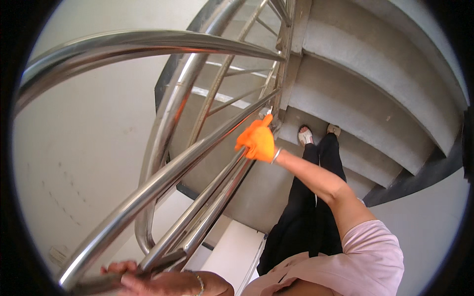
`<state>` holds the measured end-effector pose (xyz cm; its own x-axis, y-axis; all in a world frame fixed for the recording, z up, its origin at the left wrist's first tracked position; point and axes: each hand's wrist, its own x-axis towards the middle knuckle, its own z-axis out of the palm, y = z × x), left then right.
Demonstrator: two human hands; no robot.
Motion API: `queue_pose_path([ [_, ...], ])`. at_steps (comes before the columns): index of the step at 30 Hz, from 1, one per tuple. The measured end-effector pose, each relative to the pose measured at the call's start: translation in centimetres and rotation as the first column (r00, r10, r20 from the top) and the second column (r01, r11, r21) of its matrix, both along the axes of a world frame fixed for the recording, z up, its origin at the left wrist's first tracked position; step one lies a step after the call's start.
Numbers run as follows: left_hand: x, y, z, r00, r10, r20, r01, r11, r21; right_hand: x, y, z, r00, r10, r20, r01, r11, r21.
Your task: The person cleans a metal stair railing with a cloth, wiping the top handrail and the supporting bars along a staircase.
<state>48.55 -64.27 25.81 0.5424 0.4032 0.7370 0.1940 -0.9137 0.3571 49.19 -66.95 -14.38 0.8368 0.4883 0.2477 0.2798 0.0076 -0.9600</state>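
My right hand (257,142) is inside an orange covering, apparently a glove, with a bangle at the wrist. It is closed around a lower stainless steel rail (226,168) of the stair railing, and one finger points up toward the post. At the bottom left edge, my left hand (137,279), bare and with a bracelet at the wrist, lies around a metal rail near its bend; its fingers show on both sides, and part of the hand is cut off by the frame. A thicker steel handrail (148,188) runs diagonally just above both hands.
Curved concrete steps (355,92) rise on the right, with my sandalled feet (305,135) on one of them. A large curved handrail (148,42) crosses the upper left. Beyond the railing, a lower flight (189,125) and a pale wall (74,148) show.
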Motion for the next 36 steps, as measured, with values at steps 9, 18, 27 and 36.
queue_pose_path([
  [9, -5.6, 1.2, 4.3, 0.975, -0.173, -0.142, 0.092, 0.888, -0.451, -1.8, 0.2, 30.6, 0.984, -0.071, 0.163, 0.045, 0.987, 0.156],
  [18, -11.3, 4.1, 7.2, 0.894, -0.322, -0.312, 0.232, 0.927, -0.294, -7.9, 1.7, 38.2, 0.981, 0.161, 0.111, -0.187, 0.939, 0.288],
  [27, -9.6, 3.4, 12.0, 0.852, -0.517, -0.089, 0.502, 0.853, -0.143, -4.4, -7.6, 43.9, 0.955, -0.137, -0.263, 0.172, 0.978, 0.115],
  [36, -10.1, -0.9, 10.9, 0.728, -0.669, 0.149, 0.669, 0.646, -0.368, -0.6, -3.1, 36.9, 0.816, 0.537, -0.215, -0.148, 0.553, 0.820],
])
